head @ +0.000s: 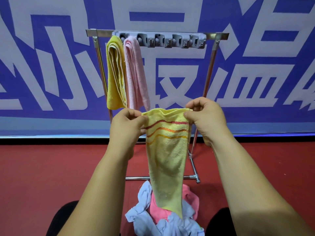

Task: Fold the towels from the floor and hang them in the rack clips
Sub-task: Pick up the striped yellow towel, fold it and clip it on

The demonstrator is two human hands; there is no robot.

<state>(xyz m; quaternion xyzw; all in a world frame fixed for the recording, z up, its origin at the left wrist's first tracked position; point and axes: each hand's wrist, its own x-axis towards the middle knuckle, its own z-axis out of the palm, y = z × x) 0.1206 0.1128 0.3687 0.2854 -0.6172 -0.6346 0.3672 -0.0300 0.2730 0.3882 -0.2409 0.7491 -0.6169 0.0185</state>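
I hold a pale yellow towel (167,155) with red and orange stripes up by its top edge. My left hand (127,126) pinches its left corner and my right hand (207,117) pinches its right corner. The towel hangs down to a heap of light blue and pink towels (153,212) on the red floor. Behind stands a metal rack (211,65) with a grey clip strip (170,40). A folded yellow towel (115,74) and a folded pink towel (136,72) hang from its leftmost clips.
A blue and white banner wall (51,65) rises right behind the rack. The rack's foot bar (192,176) lies on the red floor (51,167) just beyond the heap. My dark knees (219,220) flank the heap.
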